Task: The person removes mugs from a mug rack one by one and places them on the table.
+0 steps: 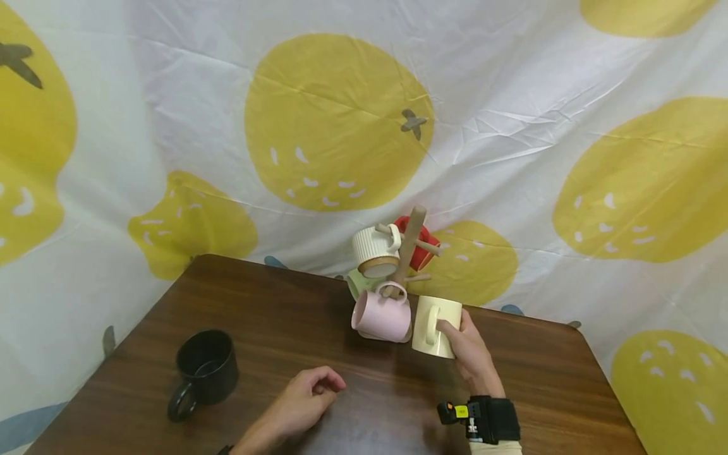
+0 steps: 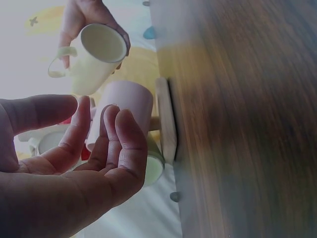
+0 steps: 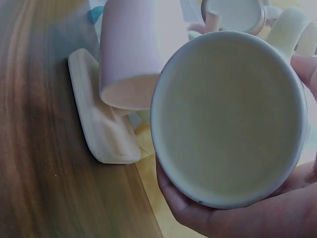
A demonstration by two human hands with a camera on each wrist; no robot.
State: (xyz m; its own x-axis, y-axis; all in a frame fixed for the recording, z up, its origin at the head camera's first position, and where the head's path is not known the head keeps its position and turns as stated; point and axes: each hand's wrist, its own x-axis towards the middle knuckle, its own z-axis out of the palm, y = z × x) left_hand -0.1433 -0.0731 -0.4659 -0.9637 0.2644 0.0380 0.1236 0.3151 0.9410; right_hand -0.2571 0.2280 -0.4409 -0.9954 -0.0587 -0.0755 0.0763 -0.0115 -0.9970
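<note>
Backdrop [image 1: 512,50]: white cloth printed with yellow fruit, hung behind the mug tree [image 1: 415,227].
Tabletop [image 1: 284,316]: dark wood grain, spread beneath the mug tree.
Black mug [image 1: 218,382]: upright, well to the left of the mug tree.
Right hand [image 1: 471,347]: curled round the cream mug [image 1: 445,311], thumb at the handle.
Left hand [image 1: 301,398]: fingers loosely bent, gap left between thumb and fingertips, holding nothing; nearer the wearer than the mug tree.
Cream mug's place: in the air, just right and in front of the mug tree, beside the pink mug [image 1: 383,316]; contact hard to tell.
Knock risk: could clink against the pink mug through a small sideways drift.
Slip risk: could slide out after any loosening of the one-handed hold, the glaze likely slick.
Tilt risk: could rock the mug tree with a bump, given mugs on several pegs.
Cream mug's look: pale yellow, smooth, straight-sided, plain; round mouth facing the right wrist camera, interior seemingly bare, tiny dark fleck [image 3: 200,202] on the rim.
</note>
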